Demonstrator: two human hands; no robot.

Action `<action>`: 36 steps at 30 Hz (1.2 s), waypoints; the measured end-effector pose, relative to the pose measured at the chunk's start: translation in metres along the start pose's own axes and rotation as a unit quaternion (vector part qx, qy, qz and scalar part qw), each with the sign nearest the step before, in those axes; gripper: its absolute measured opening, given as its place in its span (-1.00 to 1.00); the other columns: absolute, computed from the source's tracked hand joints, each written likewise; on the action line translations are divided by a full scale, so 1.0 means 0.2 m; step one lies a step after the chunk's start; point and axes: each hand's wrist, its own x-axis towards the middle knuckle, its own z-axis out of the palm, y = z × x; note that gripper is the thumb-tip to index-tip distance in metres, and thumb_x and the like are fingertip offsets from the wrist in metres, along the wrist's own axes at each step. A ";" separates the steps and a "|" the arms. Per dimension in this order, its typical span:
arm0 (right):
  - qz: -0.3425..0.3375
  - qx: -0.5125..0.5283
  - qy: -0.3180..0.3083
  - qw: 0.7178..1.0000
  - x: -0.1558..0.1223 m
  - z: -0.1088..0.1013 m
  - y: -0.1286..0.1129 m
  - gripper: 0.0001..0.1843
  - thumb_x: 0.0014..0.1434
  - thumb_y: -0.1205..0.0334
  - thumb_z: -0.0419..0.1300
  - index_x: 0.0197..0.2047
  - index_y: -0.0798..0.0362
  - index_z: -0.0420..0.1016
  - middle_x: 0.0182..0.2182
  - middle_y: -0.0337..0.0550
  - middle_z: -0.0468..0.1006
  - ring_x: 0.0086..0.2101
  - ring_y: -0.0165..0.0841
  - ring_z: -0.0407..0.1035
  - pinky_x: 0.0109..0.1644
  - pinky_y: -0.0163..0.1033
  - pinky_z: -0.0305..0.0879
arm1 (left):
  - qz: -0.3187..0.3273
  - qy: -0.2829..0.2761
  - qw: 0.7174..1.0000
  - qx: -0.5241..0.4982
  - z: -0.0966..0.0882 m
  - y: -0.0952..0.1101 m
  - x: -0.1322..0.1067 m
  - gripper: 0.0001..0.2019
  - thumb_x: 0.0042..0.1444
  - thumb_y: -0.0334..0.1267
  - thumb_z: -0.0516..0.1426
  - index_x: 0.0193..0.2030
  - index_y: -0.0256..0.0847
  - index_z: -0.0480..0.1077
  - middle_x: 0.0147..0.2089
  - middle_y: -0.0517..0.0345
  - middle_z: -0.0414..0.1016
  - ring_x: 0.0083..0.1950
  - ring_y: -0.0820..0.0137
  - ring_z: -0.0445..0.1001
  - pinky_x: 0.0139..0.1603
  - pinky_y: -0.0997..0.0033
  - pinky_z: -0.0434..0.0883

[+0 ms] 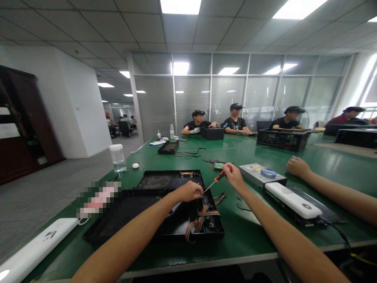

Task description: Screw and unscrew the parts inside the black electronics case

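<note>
Screwdriver [218,178] inside closed right grip [234,177], tip just beside left grip [190,191] (contents unclear)

Beyond the left fingers [199,191] and to their left stands a lidded clear jar [119,163], with a small white round item [135,166] near it; a long white device [38,249] lies nearer. Right of the right fingers [229,168] sits a grey metal box [250,173] bearing a blue roll [268,173]. A bottle [171,132] stands far beyond both.
</note>
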 end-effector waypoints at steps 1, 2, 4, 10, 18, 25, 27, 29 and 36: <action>-0.022 -0.030 -0.001 0.999 -0.01 0.01 -0.02 -0.66 0.07 -0.04 -0.05 -0.47 0.06 0.28 -0.63 -0.30 0.22 -0.58 -0.46 0.14 -0.50 -0.38 0.09 | 0.000 0.000 1.000 -0.002 0.00 0.00 0.00 -0.88 -0.04 -0.40 0.14 -0.30 -0.31 0.42 -0.41 0.17 0.45 -0.39 0.53 0.39 -0.34 0.62 0.28; -0.039 -0.054 -0.002 0.998 -0.02 0.01 -0.03 -0.67 0.08 -0.02 -0.06 -0.48 0.06 0.28 -0.63 -0.30 0.24 -0.56 -0.45 0.15 -0.47 -0.37 0.10 | 0.000 0.001 1.000 -0.003 0.00 0.00 0.00 -0.88 -0.05 -0.41 0.14 -0.30 -0.31 0.42 -0.41 0.17 0.45 -0.39 0.52 0.40 -0.33 0.62 0.28; -0.063 -0.086 -0.003 0.994 -0.04 0.01 -0.05 -0.68 0.09 0.01 -0.07 -0.47 0.07 0.30 -0.62 -0.29 0.26 -0.56 -0.45 0.16 -0.45 -0.37 0.10 | -0.001 0.002 1.000 -0.003 0.00 0.00 0.00 -0.87 -0.05 -0.41 0.14 -0.30 -0.32 0.42 -0.41 0.17 0.46 -0.38 0.52 0.40 -0.33 0.61 0.28; -0.129 -0.177 -0.049 0.975 -0.05 -0.02 -0.11 -0.69 0.11 0.04 -0.06 -0.44 0.07 0.34 -0.60 -0.24 0.35 -0.56 -0.44 0.21 -0.42 -0.37 0.10 | -0.005 0.003 1.000 0.006 -0.01 0.01 -0.01 -0.88 -0.05 -0.40 0.15 -0.31 -0.30 0.44 -0.42 0.18 0.46 -0.39 0.51 0.40 -0.33 0.61 0.28; -0.177 -0.405 -0.222 0.869 -0.01 -0.03 -0.51 -0.58 0.14 -0.05 -0.09 -0.37 0.09 0.40 -0.52 -0.05 0.48 -0.45 -0.28 0.35 -0.35 -0.29 0.05 | -0.020 0.001 1.000 0.010 -0.01 0.02 -0.01 -0.88 -0.05 -0.41 0.14 -0.32 -0.29 0.44 -0.44 0.20 0.46 -0.41 0.53 0.39 -0.36 0.63 0.27; -0.160 -0.432 -0.317 0.829 0.06 0.02 -0.66 -0.55 0.13 -0.10 -0.09 -0.26 0.10 0.37 -0.40 0.06 0.51 -0.35 -0.16 0.37 -0.30 -0.23 0.08 | -0.005 0.003 1.000 0.010 -0.01 0.02 -0.02 -0.91 -0.05 -0.41 0.14 -0.35 -0.29 0.44 -0.49 0.24 0.43 -0.47 0.56 0.36 -0.40 0.64 0.25; -0.152 -0.447 -0.315 0.823 0.08 0.03 -0.66 -0.54 0.12 -0.11 -0.09 -0.27 0.11 0.38 -0.40 0.07 0.50 -0.35 -0.15 0.37 -0.31 -0.22 0.08 | 0.000 0.005 1.000 0.015 -0.01 0.02 -0.02 -0.91 -0.05 -0.42 0.14 -0.35 -0.29 0.44 -0.49 0.24 0.43 -0.46 0.55 0.37 -0.39 0.64 0.25; -0.159 -0.430 -0.335 0.823 0.09 0.03 -0.65 -0.57 0.14 -0.08 -0.09 -0.20 0.08 0.36 -0.40 0.01 0.51 -0.36 -0.20 0.38 -0.32 -0.24 0.08 | -0.002 0.008 1.000 0.025 -0.01 0.02 -0.02 -0.90 -0.05 -0.42 0.14 -0.35 -0.28 0.44 -0.48 0.23 0.44 -0.44 0.54 0.38 -0.39 0.64 0.26; -0.142 -0.408 -0.313 0.846 0.08 0.01 -0.59 -0.54 0.09 -0.16 -0.05 -0.26 0.05 0.37 -0.43 -0.06 0.50 -0.40 -0.26 0.36 -0.35 -0.28 0.08 | -0.013 0.012 1.000 0.010 0.00 0.02 -0.02 -0.89 -0.06 -0.42 0.12 -0.36 -0.29 0.44 -0.49 0.22 0.43 -0.44 0.52 0.38 -0.39 0.63 0.26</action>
